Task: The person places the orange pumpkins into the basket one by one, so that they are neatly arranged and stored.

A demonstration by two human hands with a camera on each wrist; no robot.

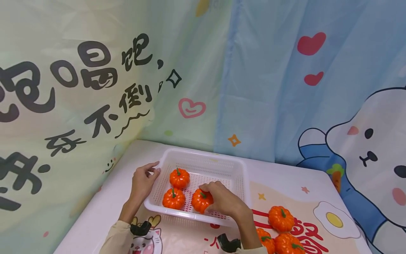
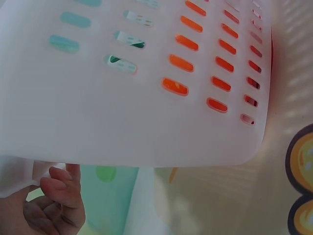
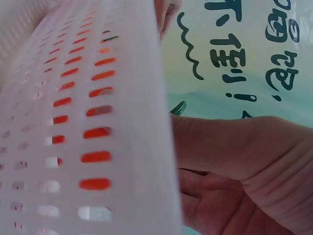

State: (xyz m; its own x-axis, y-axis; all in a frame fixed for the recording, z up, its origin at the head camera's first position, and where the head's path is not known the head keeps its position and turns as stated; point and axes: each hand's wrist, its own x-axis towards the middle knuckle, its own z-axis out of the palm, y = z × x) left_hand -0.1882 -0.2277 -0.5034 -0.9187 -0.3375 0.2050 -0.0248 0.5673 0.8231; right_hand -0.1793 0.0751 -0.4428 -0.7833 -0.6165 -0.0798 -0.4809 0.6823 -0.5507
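Observation:
A white perforated plastic basket holds several small orange toy pumpkins with green stems. My left hand is at its left rim, and in the left wrist view the fingers curl at the rim's edge. Inside the basket, my right hand grips a pumpkin from above, thumb on the near side and fingers over the far side. To its left are two more pumpkins, one behind and one in front. In the right wrist view the basket wall hides most of the held pumpkin.
Right of the basket, a group of pumpkins lies on the printed tablecloth. A printed curtain hangs behind and to the left of the table.

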